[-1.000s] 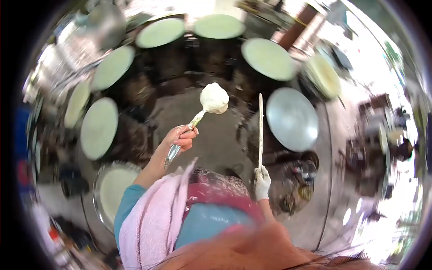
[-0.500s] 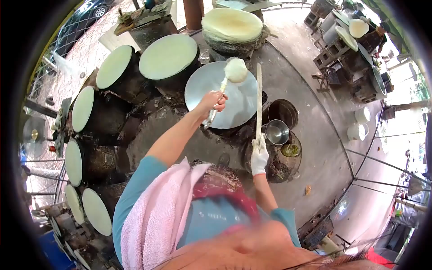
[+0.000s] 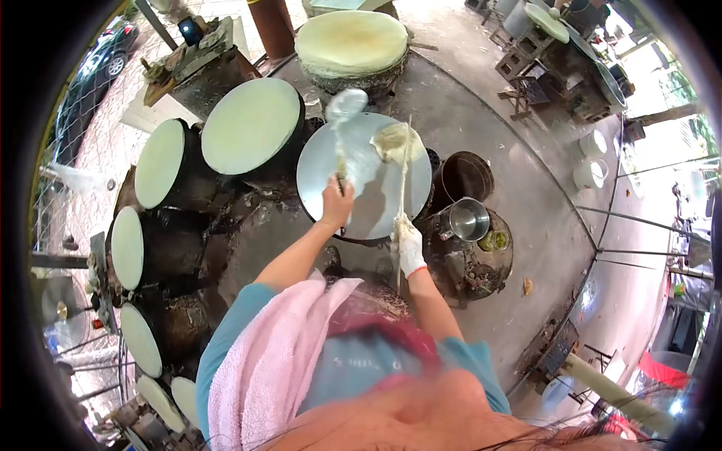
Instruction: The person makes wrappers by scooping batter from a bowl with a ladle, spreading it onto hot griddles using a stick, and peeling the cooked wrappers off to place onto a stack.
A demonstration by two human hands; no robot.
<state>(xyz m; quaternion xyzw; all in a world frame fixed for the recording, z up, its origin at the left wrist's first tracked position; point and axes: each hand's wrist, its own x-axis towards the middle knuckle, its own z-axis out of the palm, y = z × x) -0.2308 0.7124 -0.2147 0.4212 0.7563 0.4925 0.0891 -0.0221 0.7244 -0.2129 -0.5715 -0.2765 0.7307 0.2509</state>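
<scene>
My left hand is closed around the handle of a metal ladle, whose bowl hangs blurred over the far left rim of a large round griddle. A patch of pale batter lies on the far right part of the griddle. My right hand, in a white glove, grips a long, thin wooden stick. The stick reaches across the griddle's right side, its far end over the batter; whether it touches is unclear.
At my right, a metal pot and a small container of yellow-green contents sit by a dark bucket. Several griddles with pale round sheets, such as this one, curve along my left. A stack of flatbreads stands beyond.
The ladle, full of batter before, has swung left and is tipped out. Batter now lies on the griddle. The stick has moved left, over the griddle. My view has shifted.
</scene>
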